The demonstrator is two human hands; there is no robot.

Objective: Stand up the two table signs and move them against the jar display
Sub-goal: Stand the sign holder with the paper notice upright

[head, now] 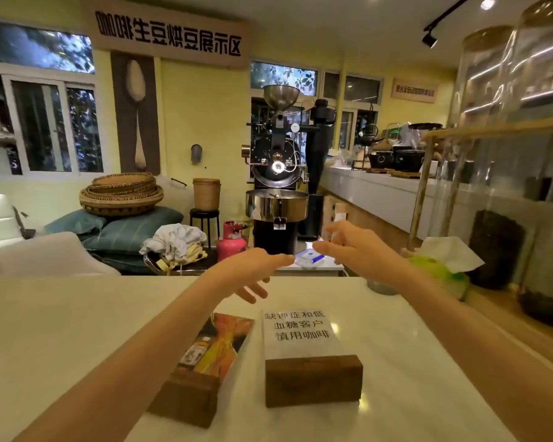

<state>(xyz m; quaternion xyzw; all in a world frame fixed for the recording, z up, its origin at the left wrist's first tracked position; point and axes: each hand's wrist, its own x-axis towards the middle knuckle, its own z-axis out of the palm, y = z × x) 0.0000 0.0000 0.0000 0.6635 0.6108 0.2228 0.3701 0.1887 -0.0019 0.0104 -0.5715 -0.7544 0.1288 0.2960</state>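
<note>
While both signs, the picture sign and text sign, lay flat on the bench, we had our left hand and right hand empty, fingers loose; nothing done yet.

Beyond the fingers stands a black coffee roaster with a steel cooling tray, and a pink gas cylinder sits just left of its base. Further left of the fingers, woven baskets are stacked on teal cushions, beside a heap of crumpled cloth. To the right of the fingers lies a green tissue pack with a white tissue sticking up; a small blue-and-white box rests between the fingertips, farther back.
</note>
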